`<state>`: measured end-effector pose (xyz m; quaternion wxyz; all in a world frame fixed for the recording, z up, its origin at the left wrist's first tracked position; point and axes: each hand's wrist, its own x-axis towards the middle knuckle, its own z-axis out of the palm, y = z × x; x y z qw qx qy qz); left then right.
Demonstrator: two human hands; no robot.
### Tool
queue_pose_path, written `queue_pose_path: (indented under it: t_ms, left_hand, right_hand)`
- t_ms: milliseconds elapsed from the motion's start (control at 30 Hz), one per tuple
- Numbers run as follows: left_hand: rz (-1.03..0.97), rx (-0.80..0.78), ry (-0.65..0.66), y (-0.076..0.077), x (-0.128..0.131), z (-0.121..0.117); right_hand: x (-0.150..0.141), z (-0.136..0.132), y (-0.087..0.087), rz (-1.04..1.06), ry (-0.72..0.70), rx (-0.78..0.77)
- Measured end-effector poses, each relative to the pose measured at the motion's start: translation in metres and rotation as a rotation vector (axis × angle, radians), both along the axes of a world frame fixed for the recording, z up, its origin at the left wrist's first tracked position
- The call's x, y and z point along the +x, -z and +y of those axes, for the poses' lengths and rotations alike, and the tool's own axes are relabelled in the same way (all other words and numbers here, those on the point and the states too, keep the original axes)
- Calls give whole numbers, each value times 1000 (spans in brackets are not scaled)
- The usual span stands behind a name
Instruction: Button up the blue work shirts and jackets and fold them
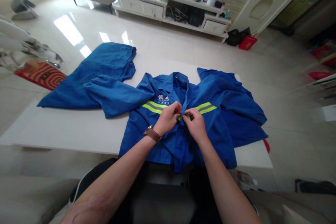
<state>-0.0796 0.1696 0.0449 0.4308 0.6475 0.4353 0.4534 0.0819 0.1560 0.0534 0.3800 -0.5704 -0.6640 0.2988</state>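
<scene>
Head view: hem of the blue work jacket (160, 147) is nearest, hanging slightly past the near edge of the white table (65, 129). Jacket lies front up, collar (181, 77) away from the wearer of the brown-strap wristwatch (153, 134). Front placket (178, 147) runs up the middle.

Both hands are at chest level on it. Left hand (168, 117): narrow, thumb and fingers pinching the placket edge. Right hand (195, 122): also narrow, fingertips on the same edge, just beside the left. Can't tell if a button sits between them; fingers cover it.

Step in hand reads as fastening or unfastening the front; can't tell which. Next move calls for a steady edge in one hand and fine fingertip work in the other, cloth kept slack.

Farther out: reflective stripe (206, 107) both sides of the opening, sleeves spread over more blue cloth (110, 63) left and right. Red KFC bag (43, 75) past the table's left side. White TV cabinet (139, 5) at the back.
</scene>
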Motion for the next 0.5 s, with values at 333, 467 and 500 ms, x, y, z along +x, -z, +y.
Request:
queue_pose_path:
  t_ms: [333,467,500]
  left_hand:
    - [-51,-98,22,6,-2,2]
    - [-98,-165,22,7,-2,2]
    - [-105,-174,20,7,-2,2]
  right_hand:
    - [-5,-1,10,-27,61,2]
    - [-5,-3,10,-81,56,22]
    - [-5,-3,10,-92,52,24]
